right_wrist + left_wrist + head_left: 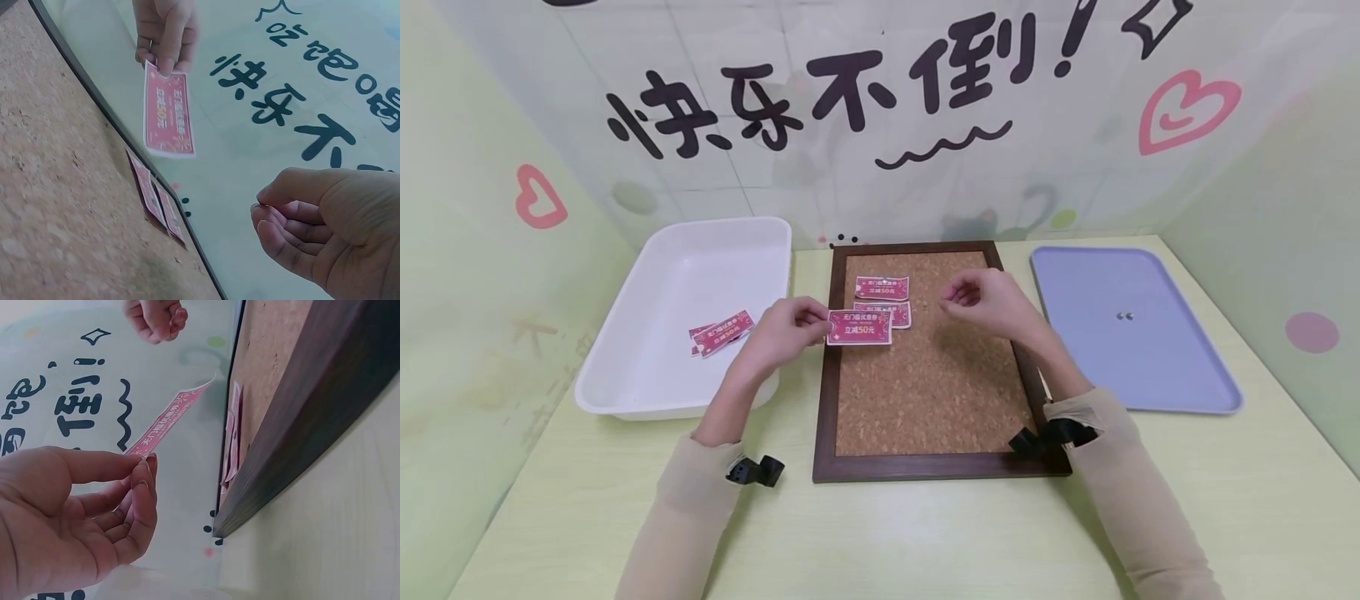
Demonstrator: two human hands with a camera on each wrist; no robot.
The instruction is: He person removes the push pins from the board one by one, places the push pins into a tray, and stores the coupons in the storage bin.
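Observation:
A pink and white paper coupon (859, 327) is pinched by its left end between the thumb and fingers of my left hand (793, 327). In the head view it overlaps the left part of a cork board (925, 383) in a dark wood frame. Two similar coupons lie on the board, an upper coupon (882, 288) and a lower coupon (901, 316) partly covered by the held one. My right hand (988, 304) is above the board's right side. Its fingers curl and the thumb meets the index finger (269, 234); I see nothing between the tips, though something tiny could be hidden.
On the left stands a white plastic tub (655, 358) with a couple of overlapping coupons (722, 334) inside. A blue tray (1150, 350) lies on the right, bearing two small shiny metal pieces (1124, 316). A printed sheet (850, 167) hangs behind the table.

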